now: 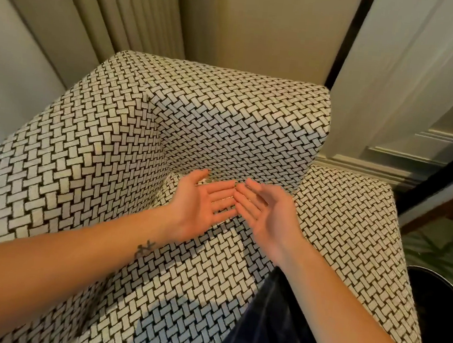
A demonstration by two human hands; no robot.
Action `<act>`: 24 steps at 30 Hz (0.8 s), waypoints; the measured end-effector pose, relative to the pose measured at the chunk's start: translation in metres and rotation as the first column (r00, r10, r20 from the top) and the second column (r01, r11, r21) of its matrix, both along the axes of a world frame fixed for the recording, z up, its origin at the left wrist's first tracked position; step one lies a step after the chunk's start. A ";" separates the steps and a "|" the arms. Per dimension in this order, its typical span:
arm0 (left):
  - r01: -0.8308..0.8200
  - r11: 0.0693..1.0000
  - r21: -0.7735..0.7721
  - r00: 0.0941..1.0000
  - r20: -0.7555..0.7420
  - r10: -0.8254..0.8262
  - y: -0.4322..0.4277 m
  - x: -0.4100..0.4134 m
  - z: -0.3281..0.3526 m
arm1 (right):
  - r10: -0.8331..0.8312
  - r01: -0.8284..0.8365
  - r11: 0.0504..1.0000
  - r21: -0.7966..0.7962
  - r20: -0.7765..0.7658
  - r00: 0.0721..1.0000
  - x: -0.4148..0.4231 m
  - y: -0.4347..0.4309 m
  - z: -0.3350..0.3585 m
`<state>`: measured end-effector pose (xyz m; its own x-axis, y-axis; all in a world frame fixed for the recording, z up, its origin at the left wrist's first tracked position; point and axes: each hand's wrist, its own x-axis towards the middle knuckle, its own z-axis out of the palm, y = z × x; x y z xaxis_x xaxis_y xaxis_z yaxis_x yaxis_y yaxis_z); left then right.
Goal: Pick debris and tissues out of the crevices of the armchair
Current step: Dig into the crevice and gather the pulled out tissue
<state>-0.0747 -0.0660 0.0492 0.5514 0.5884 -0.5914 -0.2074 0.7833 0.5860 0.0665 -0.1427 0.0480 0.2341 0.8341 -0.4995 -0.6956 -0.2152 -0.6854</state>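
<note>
The armchair is covered in a black-and-white woven pattern and fills the middle of the view. My left hand hovers palm up over the seat cushion, fingers straight and slightly spread, holding nothing. My right hand is beside it, palm turned toward the left hand, fingers straight, its fingertips almost touching those of the left. Both hands are just in front of the crevice where the seat meets the chair's back. No tissue or debris shows in the crevice or in either hand.
A dark round bin with a metal rim stands on the floor at the right of the chair. Beige curtains hang behind it, and a white panelled door is at the right. Dark checked fabric lies over the seat's front.
</note>
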 end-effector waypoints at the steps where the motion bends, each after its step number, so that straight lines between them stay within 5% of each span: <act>1: -0.013 1.000 0.001 1.000 -0.023 0.013 0.004 -0.002 -0.004 | 0.024 -0.024 1.000 -0.007 0.034 0.999 -0.001 0.005 -0.002; 8: -0.001 0.999 -0.050 0.984 -0.178 -0.008 0.025 0.003 -0.040 | 0.214 -0.163 0.974 -0.158 0.401 0.891 0.009 0.043 -0.025; 13: -0.112 0.991 -0.074 0.963 -0.254 0.090 0.039 0.000 -0.057 | 0.447 -0.299 0.894 -0.335 0.723 0.526 0.025 0.081 -0.034; 24: -0.130 0.985 -0.116 0.974 -0.201 0.105 0.035 0.000 -0.059 | 0.689 -0.466 0.670 -0.578 0.718 0.100 0.039 0.103 -0.059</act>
<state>-0.0751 -0.0308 -0.0101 0.3509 0.5551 -0.7542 -0.1956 0.8311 0.5207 0.1060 -0.0397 -0.0106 0.0735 0.8581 -0.5081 0.6332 -0.4338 -0.6410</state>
